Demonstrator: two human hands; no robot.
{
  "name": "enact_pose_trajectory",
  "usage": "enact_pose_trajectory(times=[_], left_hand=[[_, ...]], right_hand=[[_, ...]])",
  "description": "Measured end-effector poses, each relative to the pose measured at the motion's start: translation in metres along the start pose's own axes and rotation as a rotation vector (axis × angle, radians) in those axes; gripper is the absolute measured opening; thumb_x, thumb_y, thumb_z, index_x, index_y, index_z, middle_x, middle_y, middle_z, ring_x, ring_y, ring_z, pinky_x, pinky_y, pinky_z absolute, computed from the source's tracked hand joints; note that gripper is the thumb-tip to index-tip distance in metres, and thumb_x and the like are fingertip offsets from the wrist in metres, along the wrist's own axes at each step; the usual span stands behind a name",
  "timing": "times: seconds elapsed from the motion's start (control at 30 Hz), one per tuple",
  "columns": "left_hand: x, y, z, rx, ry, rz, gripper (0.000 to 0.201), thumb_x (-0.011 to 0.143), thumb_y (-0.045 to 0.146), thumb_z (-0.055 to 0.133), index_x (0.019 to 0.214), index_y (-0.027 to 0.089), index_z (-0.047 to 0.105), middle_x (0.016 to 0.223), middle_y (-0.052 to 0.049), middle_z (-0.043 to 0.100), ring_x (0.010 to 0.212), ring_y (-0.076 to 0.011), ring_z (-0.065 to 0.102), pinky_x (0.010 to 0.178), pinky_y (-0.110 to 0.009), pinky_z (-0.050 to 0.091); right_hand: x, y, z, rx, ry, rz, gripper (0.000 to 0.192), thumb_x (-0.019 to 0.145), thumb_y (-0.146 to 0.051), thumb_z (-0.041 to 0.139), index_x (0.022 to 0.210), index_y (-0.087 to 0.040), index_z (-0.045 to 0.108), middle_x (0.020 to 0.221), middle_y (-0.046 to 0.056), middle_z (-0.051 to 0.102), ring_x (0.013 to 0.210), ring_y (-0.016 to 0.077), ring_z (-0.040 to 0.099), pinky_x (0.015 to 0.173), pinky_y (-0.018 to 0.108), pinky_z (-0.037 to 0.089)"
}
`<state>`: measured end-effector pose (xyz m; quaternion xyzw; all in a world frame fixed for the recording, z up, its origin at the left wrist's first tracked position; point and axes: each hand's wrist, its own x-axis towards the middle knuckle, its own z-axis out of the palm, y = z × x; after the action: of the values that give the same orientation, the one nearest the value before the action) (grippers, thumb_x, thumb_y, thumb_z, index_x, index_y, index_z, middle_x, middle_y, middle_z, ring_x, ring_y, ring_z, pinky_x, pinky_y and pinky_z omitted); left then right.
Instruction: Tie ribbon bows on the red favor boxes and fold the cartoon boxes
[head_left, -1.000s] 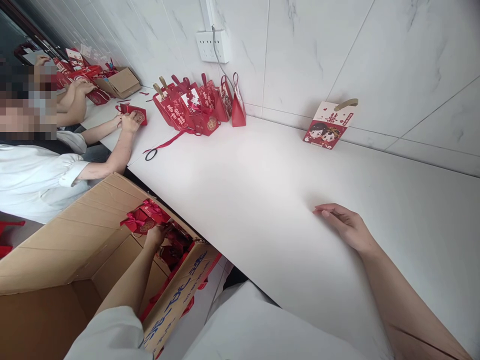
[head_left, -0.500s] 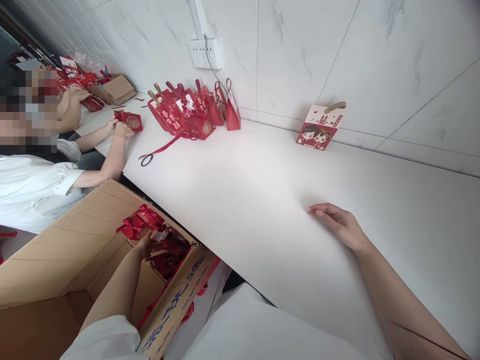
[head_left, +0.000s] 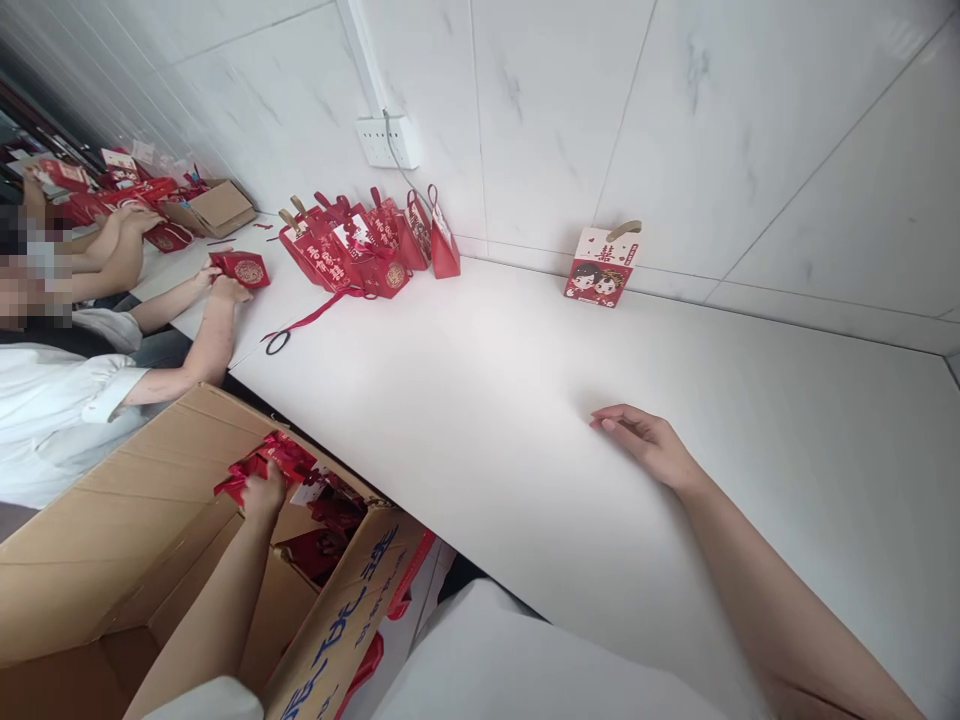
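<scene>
My left hand (head_left: 264,490) reaches into a large cardboard box (head_left: 150,480) at the lower left. Its fingers are bent over a red gift box (head_left: 241,478) with a dark red ribbon bow, partly hidden by the hand. More red gift boxes (head_left: 337,512) lie deeper in the cardboard box. My right hand (head_left: 637,440) rests on the white table (head_left: 480,430), fingers loosely bent and apart, with nothing in them. Beyond it, near the wall, stands a red and cream gift box (head_left: 600,270) with a cartoon couple and a tan strap handle.
Several red gift boxes (head_left: 352,245) with loop handles stand together by the wall. A loose red ribbon (head_left: 319,310) and a black ring (head_left: 277,342) lie nearby. At the left, a co-worker's hands (head_left: 229,288) hold another red box. A socket strip (head_left: 388,142) is on the wall.
My left hand has shifted from beside the ribboned gift box to over it, fingers now bent on it. My right hand stays resting on the table. The view has turned slightly.
</scene>
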<state>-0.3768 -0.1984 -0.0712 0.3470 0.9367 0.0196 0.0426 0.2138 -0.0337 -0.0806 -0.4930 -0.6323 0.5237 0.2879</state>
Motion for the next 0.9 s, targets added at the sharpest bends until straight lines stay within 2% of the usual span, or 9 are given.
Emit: enact_pose_trajectory(times=[0.1,0.13,0.2,0.27,0.33,0.43,0.57,0.73,0.9], left_hand=[[0.005,0.033,-0.038,-0.141,0.465,0.036,0.059,0.09,0.036,0.031,0.142,0.012,0.019,0.147,-0.024,0.028,0.14,-0.0338,0.027,0.105,-0.059,0.033],[0.005,0.05,-0.052,-0.197,0.591,0.132,0.061,0.088,0.038,0.037,0.143,0.019,0.019,0.152,-0.017,0.022,0.143,-0.0281,0.024,0.111,-0.054,0.029],[0.002,0.092,-0.076,-0.432,0.911,0.526,0.067,0.079,0.038,0.053,0.14,0.022,0.031,0.152,-0.013,0.024,0.138,-0.0299,0.032,0.11,-0.054,0.033],[-0.002,0.142,-0.096,-0.595,0.996,0.734,0.075,0.076,0.038,0.06,0.143,0.021,0.03,0.158,-0.012,0.009,0.137,-0.0322,0.033,0.096,-0.049,0.048],[-0.006,0.197,-0.109,-0.716,1.028,0.926,0.077,0.078,0.039,0.062,0.144,0.018,0.028,0.157,-0.017,0.009,0.123,-0.0299,0.049,0.091,-0.047,0.05],[-0.009,0.283,-0.119,-0.8,0.93,1.103,0.072,0.079,0.044,0.065,0.138,0.013,0.038,0.158,-0.017,0.008,0.131,-0.0329,0.04,0.102,-0.049,0.042],[-0.019,0.4,-0.114,-0.791,0.661,1.192,0.056,0.084,0.04,0.06,0.135,0.019,0.045,0.16,-0.012,0.01,0.141,-0.0297,0.029,0.117,-0.042,0.026],[-0.06,0.536,-0.057,-0.685,0.337,1.086,0.062,0.083,0.039,0.061,0.139,0.02,0.042,0.16,-0.014,0.011,0.144,-0.0342,0.024,0.117,-0.047,0.025],[-0.086,0.619,-0.013,-0.637,0.178,0.851,0.106,0.071,0.057,0.069,0.152,0.016,0.014,0.159,-0.019,0.015,0.146,-0.0354,0.018,0.116,-0.05,0.023]], right_hand=[[0.003,0.001,0.001,0.007,-0.005,-0.021,0.037,0.086,-0.057,0.057,0.107,-0.027,0.065,0.111,0.006,0.07,0.105,0.0253,0.06,0.094,0.039,0.043],[0.004,0.0,0.001,0.011,-0.006,-0.032,0.037,0.087,-0.057,0.057,0.107,-0.026,0.066,0.11,0.006,0.07,0.105,0.0251,0.061,0.094,0.038,0.044],[0.006,0.0,0.002,0.017,-0.005,-0.062,0.038,0.087,-0.057,0.056,0.106,-0.025,0.066,0.108,0.006,0.07,0.103,0.0248,0.061,0.092,0.037,0.044],[0.008,-0.001,0.003,0.01,0.002,-0.089,0.038,0.087,-0.057,0.056,0.105,-0.025,0.067,0.106,0.006,0.07,0.102,0.0243,0.062,0.091,0.037,0.045],[0.01,-0.001,0.003,0.008,0.011,-0.106,0.038,0.087,-0.057,0.055,0.105,-0.025,0.067,0.105,0.005,0.071,0.101,0.0236,0.062,0.091,0.036,0.045],[0.012,-0.002,0.003,0.013,0.013,-0.121,0.037,0.088,-0.056,0.054,0.105,-0.026,0.067,0.104,0.004,0.071,0.101,0.0227,0.063,0.091,0.036,0.045],[0.015,-0.005,0.003,0.011,0.014,-0.162,0.034,0.09,-0.053,0.052,0.103,-0.025,0.067,0.101,0.004,0.071,0.099,0.0216,0.063,0.089,0.036,0.046],[0.019,-0.007,0.004,0.035,0.018,-0.181,0.032,0.09,-0.05,0.053,0.101,-0.024,0.067,0.1,0.004,0.071,0.096,0.0211,0.064,0.087,0.035,0.047],[0.024,-0.006,0.005,0.055,0.032,-0.216,0.029,0.091,-0.046,0.053,0.1,-0.023,0.068,0.096,0.004,0.071,0.093,0.0202,0.065,0.086,0.034,0.048]])
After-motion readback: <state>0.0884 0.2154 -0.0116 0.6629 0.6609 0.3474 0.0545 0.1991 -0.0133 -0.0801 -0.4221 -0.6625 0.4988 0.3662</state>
